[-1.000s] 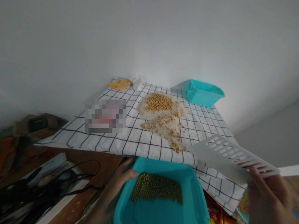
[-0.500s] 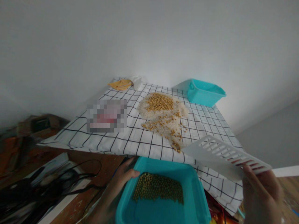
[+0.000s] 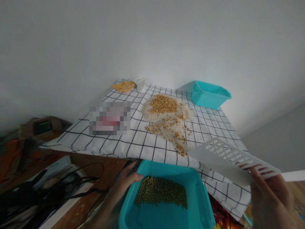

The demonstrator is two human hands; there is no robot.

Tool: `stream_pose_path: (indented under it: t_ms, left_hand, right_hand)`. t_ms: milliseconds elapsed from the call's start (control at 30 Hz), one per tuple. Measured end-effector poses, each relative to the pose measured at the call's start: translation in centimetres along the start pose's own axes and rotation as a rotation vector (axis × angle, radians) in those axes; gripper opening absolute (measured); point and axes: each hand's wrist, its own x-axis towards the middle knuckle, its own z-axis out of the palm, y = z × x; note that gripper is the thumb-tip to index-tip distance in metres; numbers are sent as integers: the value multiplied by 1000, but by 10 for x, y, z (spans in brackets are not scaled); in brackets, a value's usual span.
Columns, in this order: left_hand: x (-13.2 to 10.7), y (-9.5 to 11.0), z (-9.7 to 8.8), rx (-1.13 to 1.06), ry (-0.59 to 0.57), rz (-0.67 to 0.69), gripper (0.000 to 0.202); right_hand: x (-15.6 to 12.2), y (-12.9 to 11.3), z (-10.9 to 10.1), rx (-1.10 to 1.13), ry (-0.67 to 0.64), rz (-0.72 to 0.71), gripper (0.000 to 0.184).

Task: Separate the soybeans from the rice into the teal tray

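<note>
My left hand (image 3: 127, 178) grips the left rim of a turquoise plastic bin (image 3: 197, 194), its thumb over the edge. Inside the bin lies a layer of soybeans (image 3: 162, 192). The bin sits just below the front edge of the table. My right hand (image 3: 269, 187) is closed around one end of a white slotted plastic panel (image 3: 224, 160), held tilted over the table's right front corner. Close to the panel's left end, a trail of rice and soybeans (image 3: 177, 133) reaches toward the front edge from a larger heap of soybeans on rice (image 3: 164, 105).
A second turquoise bin (image 3: 209, 95) stands at the table's back right. On the checked tablecloth (image 3: 135, 136) lie a yellow cloth (image 3: 124, 86), a white crumpled item (image 3: 140, 84) and a blurred-out flat object (image 3: 109, 119). Black cables (image 3: 83, 181) and boxes (image 3: 40, 125) are at left.
My right hand and the slotted panel have moved slightly to the right, away from the grain trail. My left hand and the bin with soybeans stay practically in place.
</note>
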Motion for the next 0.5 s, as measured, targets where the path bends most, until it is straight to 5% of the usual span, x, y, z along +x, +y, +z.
stream_pose_path:
  t_ms: [500]
  left_hand:
    - [-8,16,5,94,17,-23,48]
  right_hand:
    - [-5,-8,3,11,30,44,20]
